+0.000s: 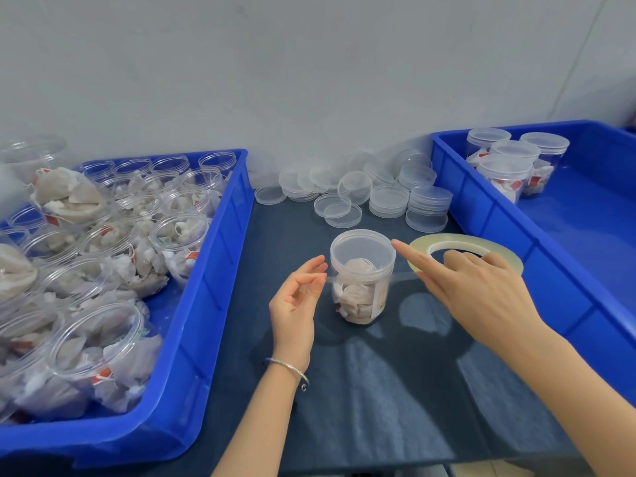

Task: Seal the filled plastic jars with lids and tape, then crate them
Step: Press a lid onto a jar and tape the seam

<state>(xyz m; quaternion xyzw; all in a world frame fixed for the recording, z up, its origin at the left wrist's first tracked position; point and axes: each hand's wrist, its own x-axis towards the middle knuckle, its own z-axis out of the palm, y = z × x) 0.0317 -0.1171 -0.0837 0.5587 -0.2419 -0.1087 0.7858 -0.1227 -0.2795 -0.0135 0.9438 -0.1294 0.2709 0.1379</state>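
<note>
Jar [362,275], one, lidded and sachet-filled: we are pinching its tape end with our left hand [298,297], right hand [478,290] gripping one tape roll [466,251].

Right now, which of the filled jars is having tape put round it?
The lidded jar standing alone on the dark mat between the two crates; a strip from the tape roll crosses it, and the others sit in crates.

pale wall [275,63], dark cloth-covered table [395,390] (creased)

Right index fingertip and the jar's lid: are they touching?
Apart. The head view shows dark cloth between the right hand index fingertip and the lid rim of the jar.
</note>
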